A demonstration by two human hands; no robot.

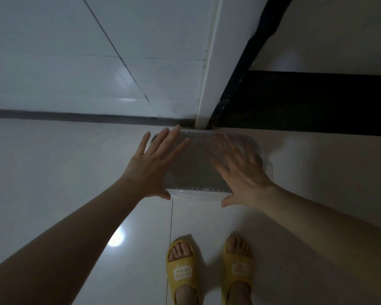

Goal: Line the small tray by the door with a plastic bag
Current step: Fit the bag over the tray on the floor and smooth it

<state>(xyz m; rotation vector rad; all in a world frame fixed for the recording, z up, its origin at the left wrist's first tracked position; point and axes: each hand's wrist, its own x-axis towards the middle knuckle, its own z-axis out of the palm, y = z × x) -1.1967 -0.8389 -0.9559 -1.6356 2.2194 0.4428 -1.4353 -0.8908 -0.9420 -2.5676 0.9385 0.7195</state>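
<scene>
Both flat, left hand [151,166], right hand [243,172], bag-covered tray [196,166]

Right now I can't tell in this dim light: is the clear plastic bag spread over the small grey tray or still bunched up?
Spread: the clear plastic bag covers the small grey tray, edges overhanging.

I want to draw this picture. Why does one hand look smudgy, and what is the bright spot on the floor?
Head view: the right hand is smeared by motion blur, the left hand is sharp; the spot is lamp glare on glossy floor; the room is dim.
</scene>
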